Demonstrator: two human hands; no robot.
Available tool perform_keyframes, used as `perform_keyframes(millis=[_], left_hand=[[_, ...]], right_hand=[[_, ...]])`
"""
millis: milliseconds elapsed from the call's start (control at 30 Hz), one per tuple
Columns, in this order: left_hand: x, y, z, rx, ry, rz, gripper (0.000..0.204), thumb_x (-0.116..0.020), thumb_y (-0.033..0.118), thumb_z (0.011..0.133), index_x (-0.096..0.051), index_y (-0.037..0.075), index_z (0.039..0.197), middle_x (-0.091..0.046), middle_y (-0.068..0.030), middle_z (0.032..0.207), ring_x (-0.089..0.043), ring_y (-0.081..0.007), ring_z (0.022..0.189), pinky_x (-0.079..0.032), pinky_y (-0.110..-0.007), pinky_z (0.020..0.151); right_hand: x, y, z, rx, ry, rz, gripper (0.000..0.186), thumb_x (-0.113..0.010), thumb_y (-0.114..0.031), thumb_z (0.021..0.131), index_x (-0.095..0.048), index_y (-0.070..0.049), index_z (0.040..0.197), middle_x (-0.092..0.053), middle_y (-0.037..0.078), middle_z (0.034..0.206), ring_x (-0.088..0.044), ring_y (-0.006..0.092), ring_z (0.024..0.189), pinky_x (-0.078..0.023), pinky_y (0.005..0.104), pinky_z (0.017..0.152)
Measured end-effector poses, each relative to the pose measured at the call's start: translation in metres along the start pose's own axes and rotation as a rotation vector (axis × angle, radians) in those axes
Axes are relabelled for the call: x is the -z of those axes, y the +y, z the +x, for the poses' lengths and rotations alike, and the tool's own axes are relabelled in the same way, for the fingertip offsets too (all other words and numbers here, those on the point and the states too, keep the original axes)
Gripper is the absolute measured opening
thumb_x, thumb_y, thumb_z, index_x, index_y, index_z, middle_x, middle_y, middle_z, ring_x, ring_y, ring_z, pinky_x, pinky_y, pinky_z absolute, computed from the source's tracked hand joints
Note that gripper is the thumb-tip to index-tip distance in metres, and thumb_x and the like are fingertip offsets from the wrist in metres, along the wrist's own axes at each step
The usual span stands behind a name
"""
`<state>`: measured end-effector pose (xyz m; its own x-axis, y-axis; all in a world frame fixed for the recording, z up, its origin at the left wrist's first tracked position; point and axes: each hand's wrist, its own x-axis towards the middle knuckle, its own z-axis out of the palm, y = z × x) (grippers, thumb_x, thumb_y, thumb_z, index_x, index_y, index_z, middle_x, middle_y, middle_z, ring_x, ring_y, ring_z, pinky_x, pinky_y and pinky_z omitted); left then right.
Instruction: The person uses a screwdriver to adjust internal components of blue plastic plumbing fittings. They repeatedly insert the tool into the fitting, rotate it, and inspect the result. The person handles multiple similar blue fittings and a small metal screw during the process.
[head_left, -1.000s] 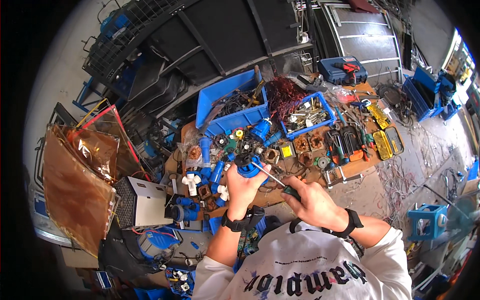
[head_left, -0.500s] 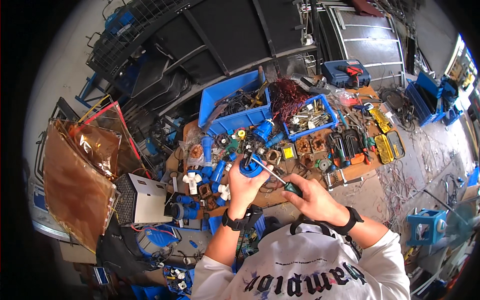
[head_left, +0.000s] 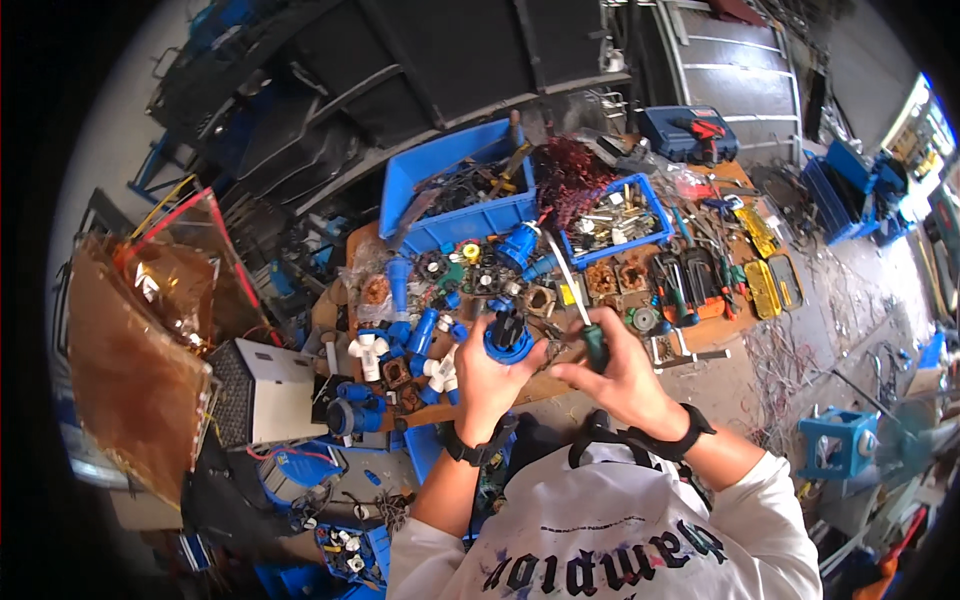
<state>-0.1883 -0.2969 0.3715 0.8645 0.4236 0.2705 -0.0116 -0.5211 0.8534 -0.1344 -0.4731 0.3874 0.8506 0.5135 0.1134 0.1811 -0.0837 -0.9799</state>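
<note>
My left hand (head_left: 487, 385) is closed around a round blue plastic part (head_left: 508, 338) with a black piece in its middle, above the front edge of the workbench. A screwdriver (head_left: 574, 285) with a dark green handle and a long metal shaft is gripped in my right hand (head_left: 622, 375). Its shaft points up and away, the tip apart from the blue part. Just left of my left hand lie white pipe fittings (head_left: 368, 355) and a blue cylinder (head_left: 423, 330).
A big blue bin (head_left: 465, 215) of scrap stands at the back, beside a blue tray (head_left: 618, 225) of metal pieces. Hand tools (head_left: 685, 290) and a yellow case (head_left: 772, 287) lie to the right. A white box (head_left: 268, 390) stands left, a blue stool (head_left: 838, 443) at right.
The screwdriver has come away from the blue part and swung upright. My left hand has turned the part so its black centre shows more.
</note>
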Motion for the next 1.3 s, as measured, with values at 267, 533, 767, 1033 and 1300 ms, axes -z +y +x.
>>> perform_keyframes(millis=[267, 533, 767, 1033, 1300], left_hand=[[0.026, -0.052, -0.002, 0.022, -0.149, 0.087, 0.039, -0.083, 0.019, 0.066, -0.063, 0.008, 0.098, -0.069, -0.0135, 0.085, -0.068, -0.0319, 0.079, -0.052, -0.038, 0.067], [0.077, -0.112, 0.029, -0.088, -0.29, 0.21, 0.045, -0.083, 0.024, 0.065, -0.059, 0.005, 0.097, -0.064, -0.0139, 0.079, -0.064, -0.0368, 0.073, -0.05, -0.045, 0.063], [0.105, -0.133, 0.06, -0.001, -0.353, 0.061, 0.04, -0.085, 0.024, 0.066, -0.06, 0.007, 0.093, -0.066, -0.0122, 0.083, -0.066, -0.0326, 0.075, -0.052, -0.039, 0.065], [0.131, -0.168, 0.064, 0.064, -0.327, -0.097, 0.042, -0.088, 0.021, 0.064, -0.06, 0.005, 0.092, -0.066, -0.008, 0.077, -0.066, -0.0217, 0.069, -0.053, -0.032, 0.064], [0.164, -0.175, 0.056, 0.018, -0.278, -0.029, 0.041, -0.087, 0.013, 0.064, -0.059, 0.005, 0.093, -0.067, -0.0075, 0.086, -0.066, -0.0209, 0.076, -0.052, -0.032, 0.072]], right_hand=[[-0.066, 0.016, 0.031, -0.035, -0.123, -0.239, 0.042, -0.075, -0.011, 0.075, -0.052, -0.003, 0.109, -0.059, 0.018, 0.1, -0.059, 0.0411, 0.093, -0.049, 0.0449, 0.076], [-0.126, 0.024, 0.066, -0.028, -0.135, -0.208, 0.04, -0.077, -0.012, 0.074, -0.056, -0.004, 0.107, -0.062, 0.016, 0.098, -0.061, 0.0384, 0.092, -0.05, 0.0421, 0.076], [-0.154, 0.019, 0.089, -0.533, 0.147, 0.679, 0.018, -0.068, -0.019, 0.09, -0.055, -0.011, 0.099, -0.066, 0.005, 0.087, -0.043, 0.0053, 0.042, -0.031, 0.0221, 0.035], [-0.149, 0.043, 0.105, -0.821, 0.184, 1.137, 0.03, -0.06, -0.034, 0.095, -0.059, -0.007, 0.107, -0.066, 0.015, 0.111, -0.038, 0.0035, 0.046, -0.032, 0.0159, 0.037], [-0.176, 0.097, 0.105, -0.984, 0.14, 1.012, 0.026, -0.062, -0.03, 0.094, -0.058, -0.007, 0.104, -0.068, 0.013, 0.106, -0.038, 0.005, 0.046, -0.032, 0.018, 0.039]])
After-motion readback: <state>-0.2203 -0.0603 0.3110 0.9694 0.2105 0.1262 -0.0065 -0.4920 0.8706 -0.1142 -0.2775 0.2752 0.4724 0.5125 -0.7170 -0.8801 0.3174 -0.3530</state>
